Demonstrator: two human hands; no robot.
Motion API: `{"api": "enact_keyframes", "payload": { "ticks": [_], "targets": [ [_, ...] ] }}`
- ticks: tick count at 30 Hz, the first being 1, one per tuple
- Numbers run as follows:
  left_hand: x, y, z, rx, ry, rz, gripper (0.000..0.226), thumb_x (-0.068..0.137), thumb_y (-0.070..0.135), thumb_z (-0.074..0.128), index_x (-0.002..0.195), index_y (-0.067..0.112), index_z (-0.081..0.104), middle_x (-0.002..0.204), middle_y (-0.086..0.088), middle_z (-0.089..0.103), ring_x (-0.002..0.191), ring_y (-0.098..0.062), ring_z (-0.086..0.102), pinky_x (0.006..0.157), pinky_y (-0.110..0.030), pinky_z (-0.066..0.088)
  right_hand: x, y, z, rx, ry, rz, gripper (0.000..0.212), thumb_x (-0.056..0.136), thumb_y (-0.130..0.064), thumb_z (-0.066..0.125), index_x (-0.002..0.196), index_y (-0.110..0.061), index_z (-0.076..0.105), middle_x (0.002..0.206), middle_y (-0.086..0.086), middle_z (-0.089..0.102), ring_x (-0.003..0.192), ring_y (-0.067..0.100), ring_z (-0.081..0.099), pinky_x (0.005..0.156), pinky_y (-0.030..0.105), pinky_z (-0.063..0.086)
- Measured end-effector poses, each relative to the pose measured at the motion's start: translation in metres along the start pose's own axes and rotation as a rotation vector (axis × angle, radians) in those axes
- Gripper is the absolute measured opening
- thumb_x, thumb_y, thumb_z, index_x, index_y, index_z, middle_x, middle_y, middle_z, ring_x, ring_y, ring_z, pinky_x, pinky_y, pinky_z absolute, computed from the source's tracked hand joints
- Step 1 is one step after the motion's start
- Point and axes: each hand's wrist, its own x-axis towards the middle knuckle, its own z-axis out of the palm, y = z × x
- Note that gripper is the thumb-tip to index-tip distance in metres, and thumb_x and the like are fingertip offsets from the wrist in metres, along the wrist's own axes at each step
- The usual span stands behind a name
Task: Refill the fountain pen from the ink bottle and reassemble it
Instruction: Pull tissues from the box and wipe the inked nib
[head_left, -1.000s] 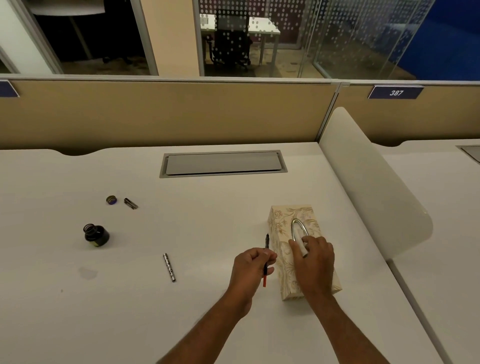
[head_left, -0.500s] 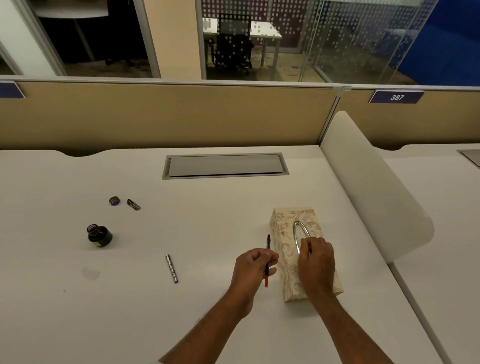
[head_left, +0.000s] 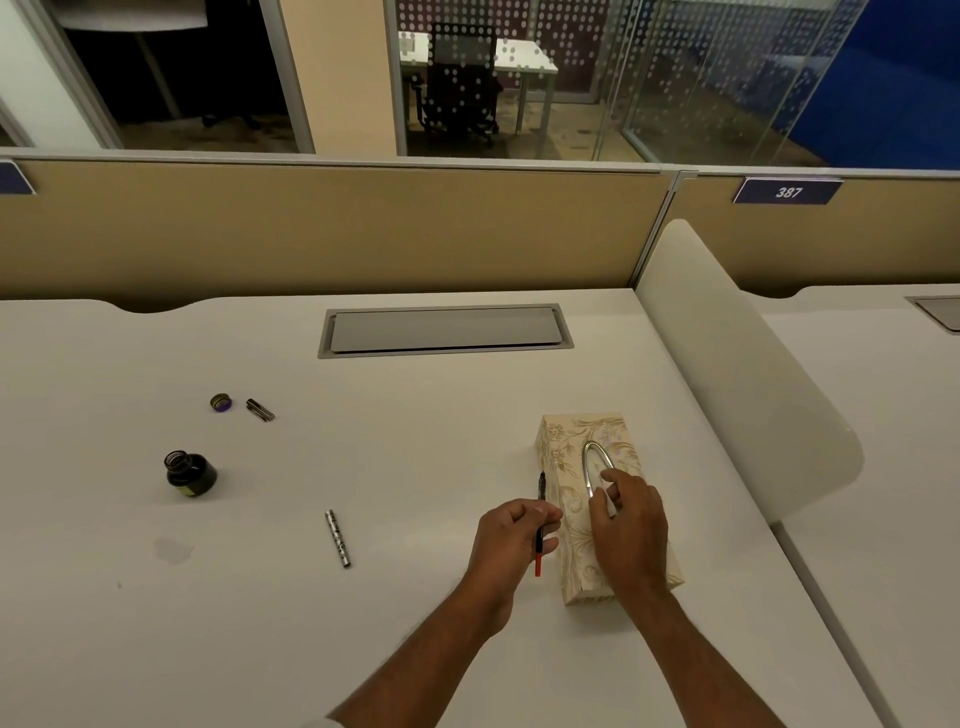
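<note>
My left hand (head_left: 511, 538) grips the thin inner part of the fountain pen (head_left: 540, 522), black tip pointing away, red end toward me. My right hand (head_left: 626, 530) rests on a patterned tissue box (head_left: 563, 457), fingers at its oval slot; whether it pinches a tissue is hidden. The open ink bottle (head_left: 189, 474) stands at the left. Its cap (head_left: 221, 402) and a small metal pen piece (head_left: 260, 409) lie farther back. The silver patterned pen barrel (head_left: 338, 538) lies between the bottle and my hands.
A white desk (head_left: 415, 441) has a grey cable hatch (head_left: 445, 330) at the back and a faint stain (head_left: 173, 550) at the front left. A curved white divider (head_left: 737, 364) borders the right side; a tan partition stands behind.
My right hand's fingers have shifted slightly at the tissue box slot. The left hand still holds the pen part in the same place.
</note>
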Motion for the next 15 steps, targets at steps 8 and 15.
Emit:
{"api": "enact_keyframes", "payload": {
  "ticks": [8, 15],
  "targets": [
    [0.005, 0.001, 0.005, -0.058, -0.022, -0.008, 0.023, 0.102, 0.019, 0.057, 0.104, 0.007, 0.076, 0.108, -0.007, 0.079, 0.103, -0.018, 0.075, 0.095, -0.036, 0.060, -0.003, 0.001, -0.002, 0.004, 0.045, -0.093, 0.023, 0.087, 0.001, 0.067, 0.110, -0.002, 0.067, 0.096, 0.012, 0.071, 0.086, 0.025, 0.059, 0.067, 0.039, 0.056],
    [0.007, -0.002, 0.011, -0.016, -0.033, 0.020, 0.020, 0.101, 0.024, 0.059, 0.104, 0.014, 0.077, 0.113, 0.000, 0.078, 0.109, -0.013, 0.072, 0.101, -0.034, 0.056, -0.006, -0.001, -0.002, -0.012, 0.035, -0.184, 0.024, 0.083, 0.006, 0.069, 0.105, -0.003, 0.068, 0.093, 0.011, 0.070, 0.086, 0.027, 0.060, 0.072, 0.040, 0.055]
  ]
}}
